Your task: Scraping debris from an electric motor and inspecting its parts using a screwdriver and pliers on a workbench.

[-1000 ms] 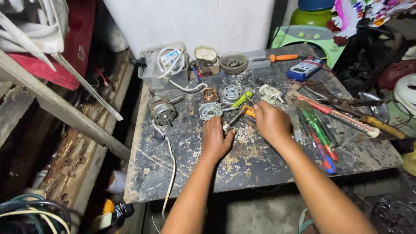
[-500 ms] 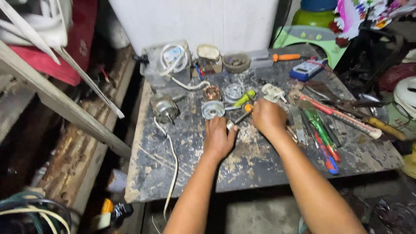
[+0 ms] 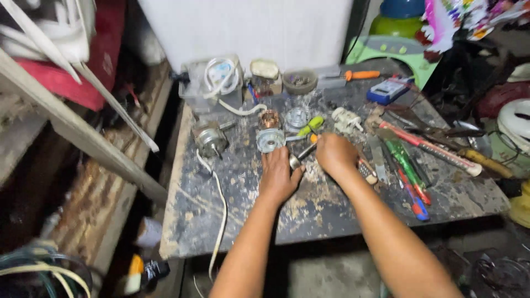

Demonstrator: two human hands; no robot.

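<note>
The work sat at a midway stage, judging by how the parts lay. A small motor had been taken to pieces: a round metal end cap (image 3: pixel 270 139) lay on the worn desk (image 3: pixel 331 215) just ahead of the left hand (image 3: pixel 277 175), a copper-wound rotor (image 3: pixel 270 118) stood beyond it, and another round metal housing (image 3: pixel 297 117) lay beside that. A second small motor (image 3: pixel 210 139) with a white cord lay whole at the left. The left hand was half curled, its fingertips pinching a small shiny metal piece (image 3: pixel 295 160). The right hand (image 3: pixel 334 154) was closed round a slim metal tool (image 3: pixel 307 149) whose tip met that piece. A yellow-green-handled screwdriver (image 3: pixel 310 124) lay near. Nothing looked put back together, so reassembly seemed left to do. Pliers and more screwdrivers (image 3: pixel 406 165) lay at the right.
</note>
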